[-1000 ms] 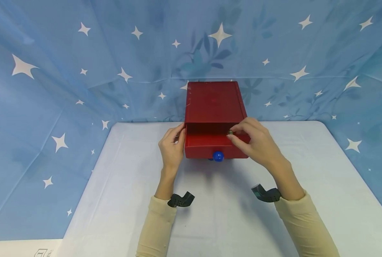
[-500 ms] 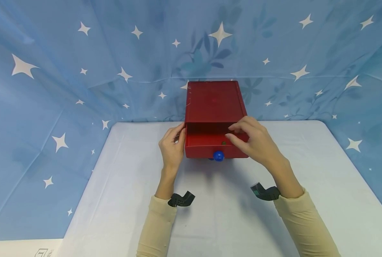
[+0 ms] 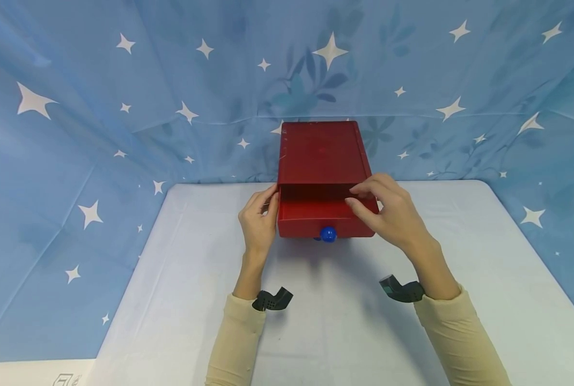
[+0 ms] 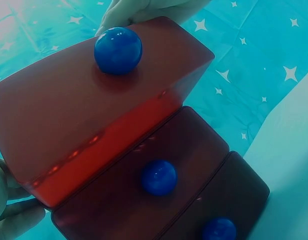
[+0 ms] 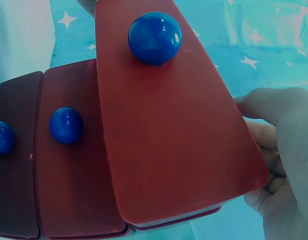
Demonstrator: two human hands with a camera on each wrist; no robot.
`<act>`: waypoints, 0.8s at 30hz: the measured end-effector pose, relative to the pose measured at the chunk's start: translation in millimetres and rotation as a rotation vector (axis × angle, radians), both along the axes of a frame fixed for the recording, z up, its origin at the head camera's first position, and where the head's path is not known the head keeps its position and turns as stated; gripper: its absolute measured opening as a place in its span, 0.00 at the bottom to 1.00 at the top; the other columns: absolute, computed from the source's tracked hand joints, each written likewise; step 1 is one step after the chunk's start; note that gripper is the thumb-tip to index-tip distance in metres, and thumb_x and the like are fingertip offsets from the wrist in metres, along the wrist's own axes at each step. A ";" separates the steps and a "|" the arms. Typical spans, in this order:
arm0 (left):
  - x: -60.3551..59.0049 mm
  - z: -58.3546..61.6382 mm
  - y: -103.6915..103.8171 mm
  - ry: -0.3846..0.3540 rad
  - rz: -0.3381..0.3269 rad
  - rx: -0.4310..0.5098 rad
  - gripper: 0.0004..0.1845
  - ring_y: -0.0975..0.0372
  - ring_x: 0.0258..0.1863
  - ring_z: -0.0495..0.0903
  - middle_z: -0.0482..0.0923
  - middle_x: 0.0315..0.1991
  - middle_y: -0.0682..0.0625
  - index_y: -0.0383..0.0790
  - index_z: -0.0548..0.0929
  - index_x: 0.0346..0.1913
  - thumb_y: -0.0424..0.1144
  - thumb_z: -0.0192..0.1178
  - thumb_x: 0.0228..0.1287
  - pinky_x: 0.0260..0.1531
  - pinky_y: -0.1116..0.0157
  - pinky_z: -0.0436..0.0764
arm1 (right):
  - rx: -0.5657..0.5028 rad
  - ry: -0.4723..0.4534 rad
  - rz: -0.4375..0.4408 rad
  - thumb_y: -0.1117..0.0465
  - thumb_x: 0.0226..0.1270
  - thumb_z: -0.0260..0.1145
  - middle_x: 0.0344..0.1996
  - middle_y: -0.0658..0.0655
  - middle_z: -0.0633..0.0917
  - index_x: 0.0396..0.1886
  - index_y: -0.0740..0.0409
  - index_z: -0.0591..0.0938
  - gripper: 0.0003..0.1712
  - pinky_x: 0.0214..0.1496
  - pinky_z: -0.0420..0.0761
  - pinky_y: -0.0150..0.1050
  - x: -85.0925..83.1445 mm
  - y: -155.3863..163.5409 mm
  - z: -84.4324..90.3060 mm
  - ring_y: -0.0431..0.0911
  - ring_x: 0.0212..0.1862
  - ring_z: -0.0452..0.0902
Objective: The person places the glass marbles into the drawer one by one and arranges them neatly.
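Observation:
A red cabinet (image 3: 321, 153) stands at the back of the table with its top drawer (image 3: 299, 228) pulled out. On the drawer's front sits a round blue knob (image 3: 328, 234). My left hand (image 3: 259, 222) rests its thumb and fingertips against the left side of the cabinet and drawer. Over the right part of the drawer is my right hand (image 3: 390, 214), thumb and fingers parted, nothing visible between them. In the right wrist view its fingers (image 5: 264, 102) are by the drawer's side edge. The visible drawer floor shows no small item; the strip behind its front panel is hidden.
Below the open drawer, two closed drawers with blue knobs (image 4: 159, 177) show in the wrist views. A white cloth (image 3: 316, 321) covers the table. Behind the cabinet hangs a blue star-patterned curtain (image 3: 219, 80).
The right hand let go of a small dark greenish item, which lay near the drawer's front half a second ago and is now out of sight. That hand shifted slightly right; the left stayed put.

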State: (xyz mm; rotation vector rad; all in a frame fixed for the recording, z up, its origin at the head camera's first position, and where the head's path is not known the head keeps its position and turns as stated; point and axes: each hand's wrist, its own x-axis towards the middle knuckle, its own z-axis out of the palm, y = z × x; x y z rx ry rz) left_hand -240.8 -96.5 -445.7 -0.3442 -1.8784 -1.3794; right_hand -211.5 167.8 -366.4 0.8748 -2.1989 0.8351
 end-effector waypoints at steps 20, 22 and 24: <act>-1.2 -1.8 1.9 0.013 0.019 0.003 0.12 0.56 0.35 0.89 0.89 0.42 0.43 0.37 0.88 0.52 0.32 0.64 0.68 0.36 0.65 0.88 | -0.074 0.016 -0.042 0.66 0.55 0.74 0.35 0.59 0.84 0.40 0.65 0.86 0.12 0.43 0.71 0.25 11.9 15.7 2.8 0.45 0.40 0.74; -0.8 -1.5 2.4 0.015 0.023 0.005 0.12 0.55 0.35 0.88 0.88 0.42 0.42 0.36 0.88 0.52 0.31 0.64 0.67 0.36 0.65 0.88 | -0.085 0.020 -0.040 0.66 0.55 0.74 0.35 0.59 0.85 0.40 0.65 0.86 0.12 0.43 0.70 0.25 13.7 16.7 2.8 0.45 0.40 0.75; -0.5 -1.3 2.7 0.018 0.025 0.007 0.12 0.53 0.35 0.88 0.88 0.42 0.41 0.34 0.88 0.51 0.30 0.65 0.66 0.35 0.64 0.88 | -0.088 0.018 -0.045 0.67 0.54 0.74 0.35 0.59 0.85 0.40 0.65 0.86 0.12 0.43 0.70 0.25 15.8 17.8 2.8 0.45 0.40 0.75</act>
